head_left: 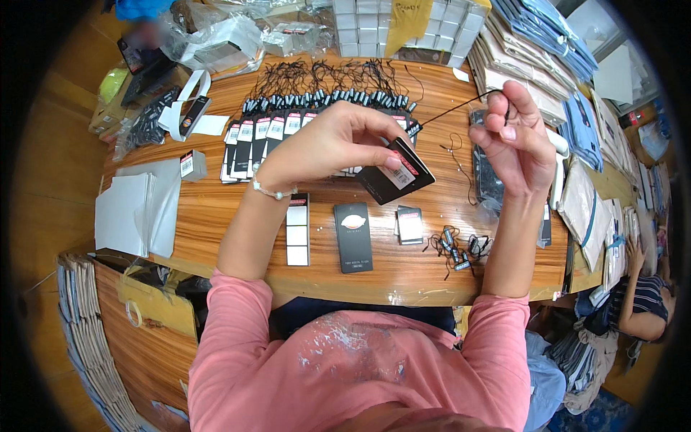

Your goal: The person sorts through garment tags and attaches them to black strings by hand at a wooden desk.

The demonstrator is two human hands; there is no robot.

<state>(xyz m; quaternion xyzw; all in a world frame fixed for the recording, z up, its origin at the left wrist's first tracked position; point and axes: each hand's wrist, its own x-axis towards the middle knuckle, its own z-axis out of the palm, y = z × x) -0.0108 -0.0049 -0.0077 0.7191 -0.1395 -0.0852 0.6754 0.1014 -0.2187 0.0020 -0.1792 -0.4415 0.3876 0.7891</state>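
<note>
My left hand pinches a black hang tag bearing a white and red label, held tilted above the table. A thin black string runs from the tag's top corner to my right hand, whose fingers are closed on its far end. Below the hands lie a black tag, a strip of white labels and a small stack of labels. Several loose black strings with small plastic seals sit in a heap at the right. Behind my left hand, labelled tags with strings lie in overlapping rows.
White sheets and a small label stack lie at the left. A compartmented white box stands at the back. Folded garments are piled at the back right. Another person is at the far right.
</note>
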